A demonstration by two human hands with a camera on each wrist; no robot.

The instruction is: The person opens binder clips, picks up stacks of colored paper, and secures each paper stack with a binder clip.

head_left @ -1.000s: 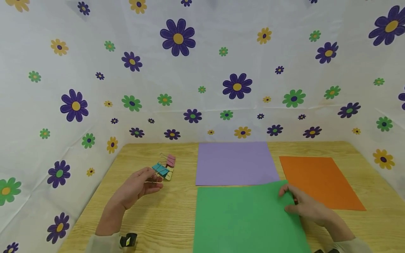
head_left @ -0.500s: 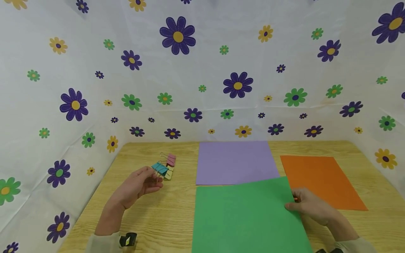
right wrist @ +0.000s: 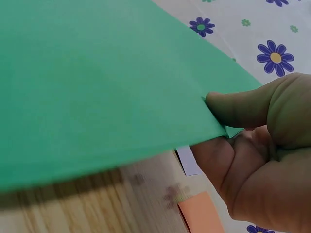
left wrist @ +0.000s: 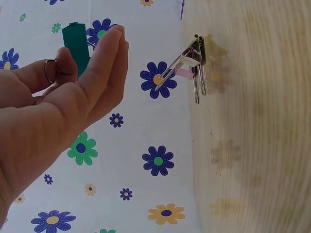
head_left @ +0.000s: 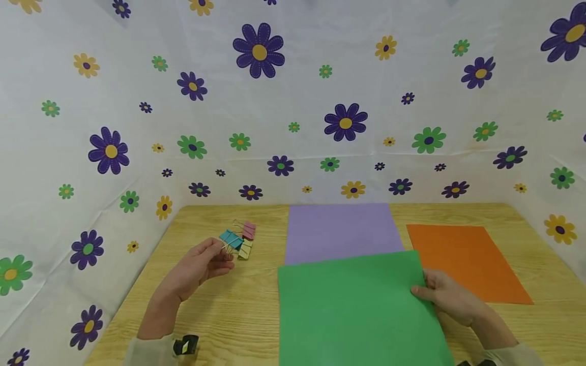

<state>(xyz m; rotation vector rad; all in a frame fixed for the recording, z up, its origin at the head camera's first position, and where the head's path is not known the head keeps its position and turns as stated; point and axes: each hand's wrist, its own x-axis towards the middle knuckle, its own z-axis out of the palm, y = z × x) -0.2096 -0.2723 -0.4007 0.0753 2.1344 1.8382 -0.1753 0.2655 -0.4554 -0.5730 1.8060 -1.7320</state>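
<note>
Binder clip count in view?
3: the blue clip held in the left hand, the pink clip and yellow clip close together on the table. Any under the green sheet would be hidden.

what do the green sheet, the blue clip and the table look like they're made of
Green sheet: probably paper or thin card, matte; its edge is thin and it bends. Blue clip: likely painted metal, with a smooth coloured body and thin wire handles. Table: wood or woodgrain laminate; grain lines show, and blurred flower reflections suggest some gloss.
</note>
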